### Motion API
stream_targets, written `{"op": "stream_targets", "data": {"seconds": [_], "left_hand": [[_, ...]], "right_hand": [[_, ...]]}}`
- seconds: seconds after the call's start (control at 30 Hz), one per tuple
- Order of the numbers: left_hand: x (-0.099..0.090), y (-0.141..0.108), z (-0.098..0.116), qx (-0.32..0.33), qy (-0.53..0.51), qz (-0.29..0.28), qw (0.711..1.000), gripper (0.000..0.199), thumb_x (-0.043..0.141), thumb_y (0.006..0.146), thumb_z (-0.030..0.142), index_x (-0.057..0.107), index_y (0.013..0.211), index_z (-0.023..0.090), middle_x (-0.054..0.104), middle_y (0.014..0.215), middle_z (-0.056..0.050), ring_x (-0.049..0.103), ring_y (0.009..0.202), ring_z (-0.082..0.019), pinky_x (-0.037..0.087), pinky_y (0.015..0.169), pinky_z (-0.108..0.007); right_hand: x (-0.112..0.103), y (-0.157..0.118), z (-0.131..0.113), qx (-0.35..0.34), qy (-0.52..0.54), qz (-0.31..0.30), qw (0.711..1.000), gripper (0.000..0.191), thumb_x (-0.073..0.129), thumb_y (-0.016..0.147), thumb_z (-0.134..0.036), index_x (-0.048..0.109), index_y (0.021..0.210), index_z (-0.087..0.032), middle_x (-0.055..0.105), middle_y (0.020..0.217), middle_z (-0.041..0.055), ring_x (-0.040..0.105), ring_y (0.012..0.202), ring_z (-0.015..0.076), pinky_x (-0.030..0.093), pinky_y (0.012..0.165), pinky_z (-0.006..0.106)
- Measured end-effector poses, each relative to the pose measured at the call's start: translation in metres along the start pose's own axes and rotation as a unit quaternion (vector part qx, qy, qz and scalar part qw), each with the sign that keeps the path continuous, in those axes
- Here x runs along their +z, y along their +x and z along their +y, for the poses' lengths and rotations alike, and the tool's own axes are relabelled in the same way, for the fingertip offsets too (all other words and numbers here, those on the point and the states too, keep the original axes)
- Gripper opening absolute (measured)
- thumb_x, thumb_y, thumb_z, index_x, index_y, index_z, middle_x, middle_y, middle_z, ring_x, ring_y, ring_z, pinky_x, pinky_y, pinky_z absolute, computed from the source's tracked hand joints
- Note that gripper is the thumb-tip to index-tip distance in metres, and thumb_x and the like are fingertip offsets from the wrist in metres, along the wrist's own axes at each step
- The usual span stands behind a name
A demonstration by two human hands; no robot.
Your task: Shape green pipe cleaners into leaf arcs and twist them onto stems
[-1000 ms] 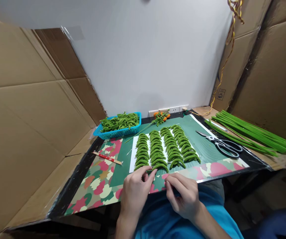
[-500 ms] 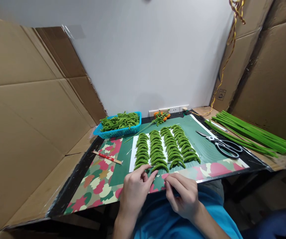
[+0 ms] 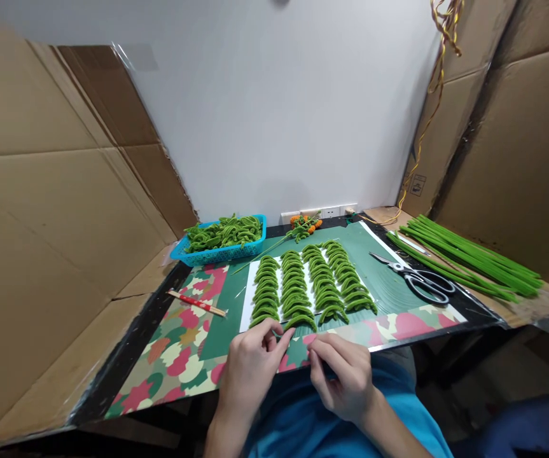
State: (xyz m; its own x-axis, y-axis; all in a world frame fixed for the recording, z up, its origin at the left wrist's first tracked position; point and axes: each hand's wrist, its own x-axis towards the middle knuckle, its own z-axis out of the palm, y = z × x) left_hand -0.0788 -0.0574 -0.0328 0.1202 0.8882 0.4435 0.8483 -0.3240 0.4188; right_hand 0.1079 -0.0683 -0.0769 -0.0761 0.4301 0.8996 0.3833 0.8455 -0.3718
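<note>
Curved green fuzzy pipe-cleaner pieces [image 3: 294,280] lie in several columns on a white sheet [image 3: 248,302]. At the near end of the second column from the left is a single curved piece [image 3: 301,320]. My left hand [image 3: 250,359] rests beside it, with the thumb tip by its left end and the index finger apart from the thumb; I see nothing held between them. To the right, at the board's front edge, my right hand [image 3: 343,375] has its thumb and fingers pinched together. Whatever it may hold is hidden or too small to name.
A blue basket [image 3: 217,254] heaped with green pieces stands back left. An orange-and-green fuzzy stem [image 3: 305,226] lies behind the columns. Scissors [image 3: 422,280] and long green pipe cleaners [image 3: 469,254] lie right; wrapped chopsticks [image 3: 196,303] lie left. Cardboard walls [image 3: 55,222] flank the table.
The whole view has shifted slightly, so everything appears a little further left. My hands keep nearly the same places over the board, and the pieces look unmoved.
</note>
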Motion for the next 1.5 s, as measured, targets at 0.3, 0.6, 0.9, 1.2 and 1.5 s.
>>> {"op": "stream_targets", "data": {"seconds": [0.3,0.6,0.9,1.2,1.5], "left_hand": [[0.006,0.003,-0.017,0.023,-0.002,0.014,1.0,0.03,0.065,0.094,0.041,0.066,0.07,0.024,0.053,0.053,0.006,0.052,0.046,-0.011,0.042,0.053,-0.021],[0.014,0.005,-0.027,0.029,-0.009,0.04,0.999,0.031,0.062,0.09,0.038,0.062,0.062,0.024,0.056,0.051,0.005,0.053,0.044,-0.012,0.041,0.049,-0.02],[0.006,-0.004,-0.003,-0.041,-0.02,-0.016,0.999,0.023,0.062,0.092,0.032,0.064,0.07,0.024,0.062,0.06,0.004,0.06,0.056,-0.015,0.039,0.059,-0.026],[0.006,-0.006,0.001,-0.026,-0.032,-0.007,0.999,0.016,0.066,0.087,0.025,0.068,0.071,0.025,0.064,0.06,0.004,0.058,0.053,-0.014,0.038,0.056,-0.025],[-0.041,0.044,0.025,0.016,-0.099,-0.006,0.995,0.022,0.072,0.09,0.043,0.079,0.082,0.025,0.068,0.059,0.004,0.058,0.05,-0.013,0.044,0.057,-0.025]], "right_hand": [[0.01,-0.001,0.008,-0.028,-0.016,0.004,0.999,0.018,0.056,0.09,-0.006,0.067,0.101,-0.016,0.069,0.079,0.0076,0.065,0.064,0.0181,0.053,0.058,0.027],[0.036,-0.005,0.018,-0.054,-0.056,0.114,0.99,0.016,0.054,0.09,-0.009,0.067,0.089,-0.018,0.066,0.068,0.0033,0.06,0.048,0.0149,0.044,0.045,0.025],[0.016,-0.017,0.015,-0.054,-0.024,0.041,0.997,0.021,0.055,0.091,-0.004,0.069,0.103,-0.016,0.072,0.078,0.0085,0.067,0.059,0.0182,0.052,0.052,0.027],[0.002,-0.012,0.009,-0.049,-0.017,-0.01,0.999,0.026,0.057,0.091,0.0,0.07,0.109,-0.014,0.075,0.084,0.011,0.07,0.066,0.019,0.056,0.057,0.028],[0.004,-0.016,0.01,-0.069,-0.021,0.001,0.997,0.025,0.058,0.091,-0.001,0.07,0.11,-0.013,0.073,0.084,0.0118,0.067,0.064,0.019,0.053,0.054,0.028]]}}
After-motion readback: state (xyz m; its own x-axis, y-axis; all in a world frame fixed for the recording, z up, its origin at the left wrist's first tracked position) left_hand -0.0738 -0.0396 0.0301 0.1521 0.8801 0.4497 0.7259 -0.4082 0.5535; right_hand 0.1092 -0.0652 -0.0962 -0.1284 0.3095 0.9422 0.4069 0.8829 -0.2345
